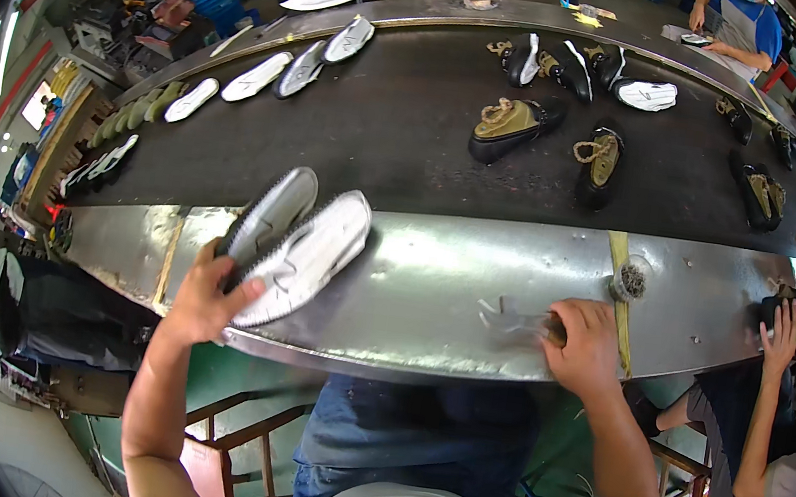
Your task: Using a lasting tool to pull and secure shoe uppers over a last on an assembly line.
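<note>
My left hand (pixel 208 296) grips a pair of upturned lasted shoes at one end, above the metal ledge. Its thumb presses on the near shoe's white sole (pixel 311 257), which has dark marks and a stitched-looking edge. Beside it, the greyer second shoe (pixel 273 217) leans in partly hidden. To the right, my right hand (pixel 584 343) is closed around the handle of a metal hand tool (pixel 514 321). The tool's forked head points left over the ledge; it is blurred, and its exact kind cannot be made out.
Behind the metal ledge (pixel 447 255), a dark conveyor belt (pixel 383 136) carries white-soled shoes and olive-and-black shoes (pixel 515 125). A small round container of metal bits (pixel 631 279) stands near my right hand. A co-worker's hands (pixel 781 334) handle a dark shoe at right; other people stand across the belt.
</note>
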### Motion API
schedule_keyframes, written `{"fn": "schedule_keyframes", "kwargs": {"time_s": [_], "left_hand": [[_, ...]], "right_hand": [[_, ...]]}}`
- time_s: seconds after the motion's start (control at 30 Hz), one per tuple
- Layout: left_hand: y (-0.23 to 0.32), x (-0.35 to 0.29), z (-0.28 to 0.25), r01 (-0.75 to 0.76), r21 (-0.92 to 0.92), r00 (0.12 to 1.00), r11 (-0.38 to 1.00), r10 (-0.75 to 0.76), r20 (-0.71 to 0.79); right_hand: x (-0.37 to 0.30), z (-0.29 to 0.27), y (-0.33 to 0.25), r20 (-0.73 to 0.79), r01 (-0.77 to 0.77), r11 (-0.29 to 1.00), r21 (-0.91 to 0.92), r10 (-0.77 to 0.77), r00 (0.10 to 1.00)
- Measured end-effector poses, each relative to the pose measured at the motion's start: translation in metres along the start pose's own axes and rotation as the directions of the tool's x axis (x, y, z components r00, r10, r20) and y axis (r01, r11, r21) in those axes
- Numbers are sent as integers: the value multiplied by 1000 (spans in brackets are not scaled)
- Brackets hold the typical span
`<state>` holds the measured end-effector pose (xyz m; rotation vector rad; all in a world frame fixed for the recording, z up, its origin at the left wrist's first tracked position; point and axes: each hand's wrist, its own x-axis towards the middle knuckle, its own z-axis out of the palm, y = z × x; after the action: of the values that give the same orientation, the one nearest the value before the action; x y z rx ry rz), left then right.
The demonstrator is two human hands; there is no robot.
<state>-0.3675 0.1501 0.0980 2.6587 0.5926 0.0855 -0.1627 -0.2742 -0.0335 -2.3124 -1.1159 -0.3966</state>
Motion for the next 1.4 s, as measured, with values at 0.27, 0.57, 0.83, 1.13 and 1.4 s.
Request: {"fn": "schedule_keyframes", "kwargs": {"time_s": [0.27, 0.57, 0.83, 1.13, 1.4], "left_hand": [[49, 30, 53, -183, 162, 967, 970, 148, 206], [48, 6, 59, -69, -377, 975, 924, 141, 169], [68, -218, 224, 137, -977, 974, 166, 155, 163], [49, -236, 253, 254, -930, 785, 265, 505, 358], [75, -237, 274, -188, -750, 835, 634, 505, 217]], "right_hand": [[-3, -1, -9, -20, -6, 998, -58, 5, 1000], [-35, -4, -36, -228, 118, 984, -132, -146, 963], [-190, 22, -187, 330, -426, 558, 712, 270, 905], [-205, 15, -191, 325, -313, 721, 619, 128, 937], [-170, -8, -176, 310, 84, 948, 308, -183, 933]]}}
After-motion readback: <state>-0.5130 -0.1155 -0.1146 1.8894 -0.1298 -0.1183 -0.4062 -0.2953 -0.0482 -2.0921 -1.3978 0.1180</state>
